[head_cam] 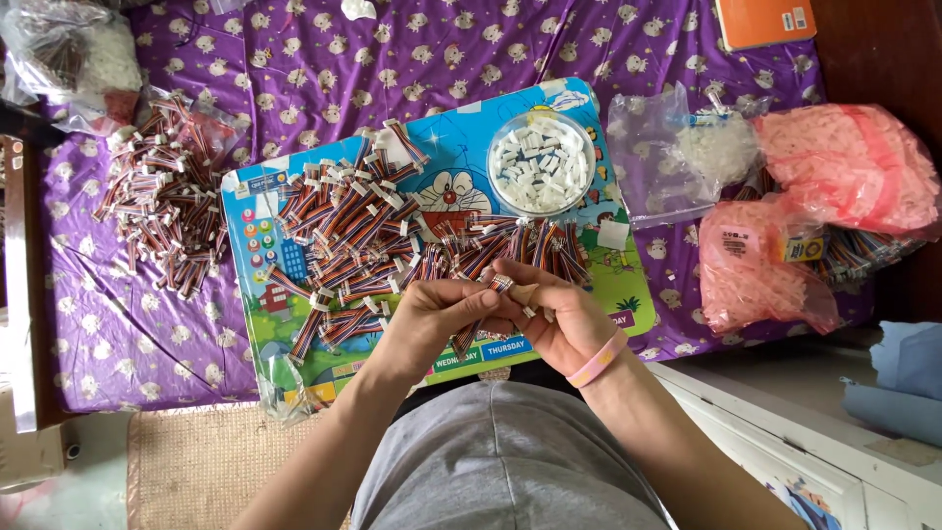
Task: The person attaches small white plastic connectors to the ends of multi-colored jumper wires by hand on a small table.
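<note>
Over the cartoon board [589, 257], both hands' fingers [469, 291] pinch a ribbon cable [500, 285].

Both hands [500, 309] apparently on one striped cable [469, 329]

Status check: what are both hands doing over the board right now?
Left hand and right hand together, fingers pinching one striped cable piece. Loose cable pile on cartoon board just beyond. Bowl of white connectors clear of hands.
</note>
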